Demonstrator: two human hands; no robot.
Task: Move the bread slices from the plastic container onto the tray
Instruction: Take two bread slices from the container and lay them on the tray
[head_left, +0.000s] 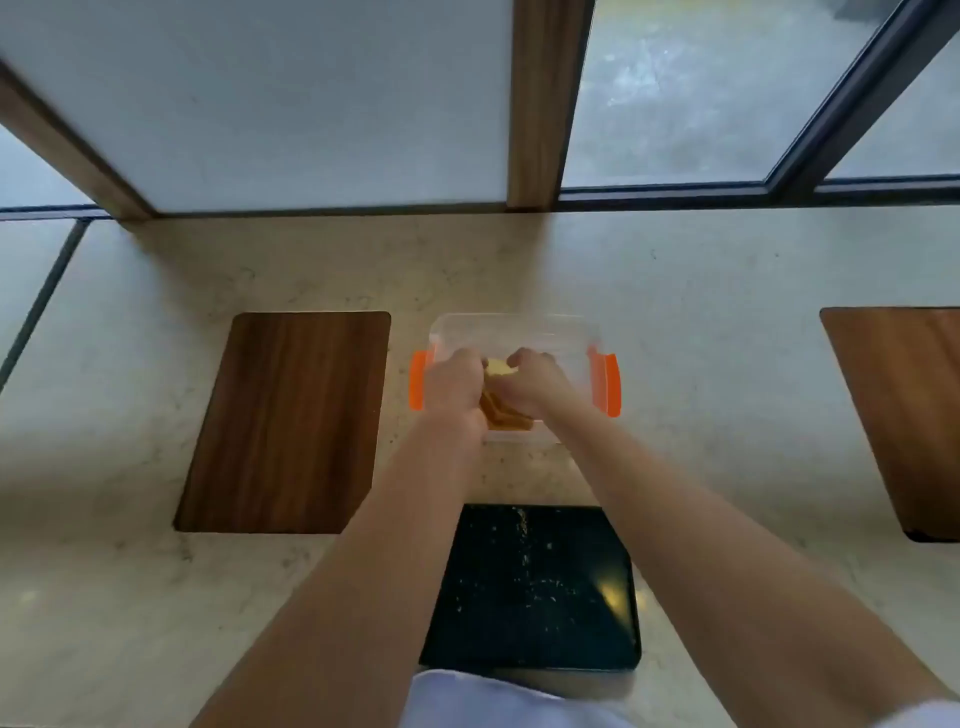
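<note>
A clear plastic container (519, 327) with orange side clips stands on the marble counter. Both my hands reach into it. Bread slices (506, 415) with brown crusts stand on edge inside, and a pale crumb face shows between my hands. My left hand (452, 387) and my right hand (535, 379) are curled around the slices from either side. A black tray (540, 587), dusted with crumbs, lies on the counter nearer to me, between my forearms. No bread lies on it.
A dark wooden board (285, 421) lies left of the container. Another wooden board (904, 415) sits at the far right edge. A window wall with wood posts runs along the back of the counter (701, 291).
</note>
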